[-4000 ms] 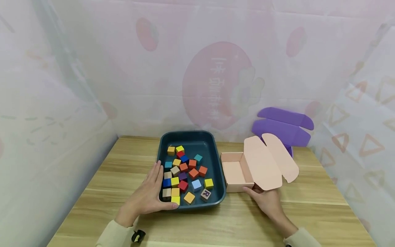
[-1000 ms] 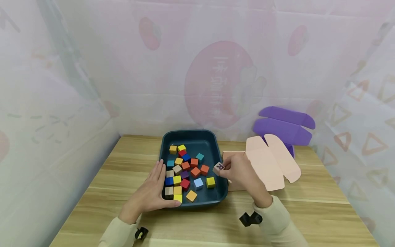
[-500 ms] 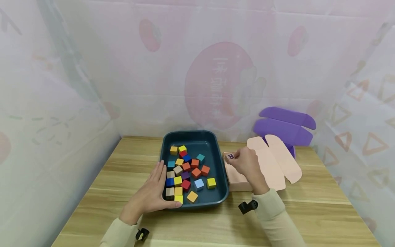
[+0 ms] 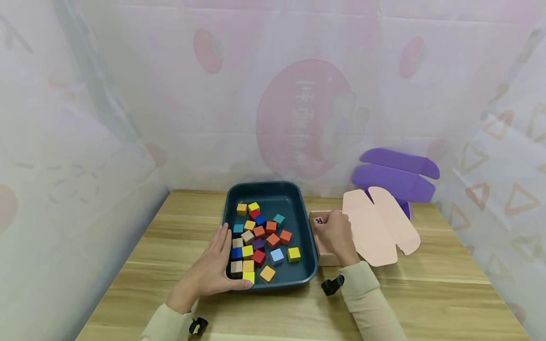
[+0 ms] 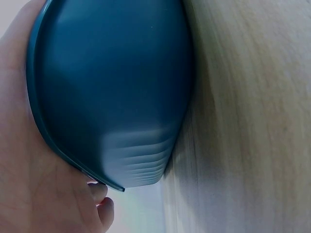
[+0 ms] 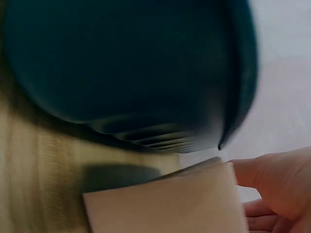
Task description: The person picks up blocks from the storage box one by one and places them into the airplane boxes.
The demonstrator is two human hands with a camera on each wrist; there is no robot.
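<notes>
My right hand reaches into the peach cardboard box, its fingertips at a wooden letter cube marked R near the box's far left corner. It appears to pinch that cube; the contact is partly hidden by the fingers. On the left, my left hand rests with straight fingers along the left rim and near corner of the dark teal tray. Several coloured cubes lie in the tray, among them a light blue cube and a yellow cube. In the right wrist view, the box wall hides the fingertips.
The peach box's lid lies folded out to the right. Behind it stands an open purple box near the back wall. Tray and peach box stand close side by side on the wooden table.
My right hand has picked the R cube out of the tray's near right corner and carried it over the rim into the peach box. My left hand has stayed on the tray.
</notes>
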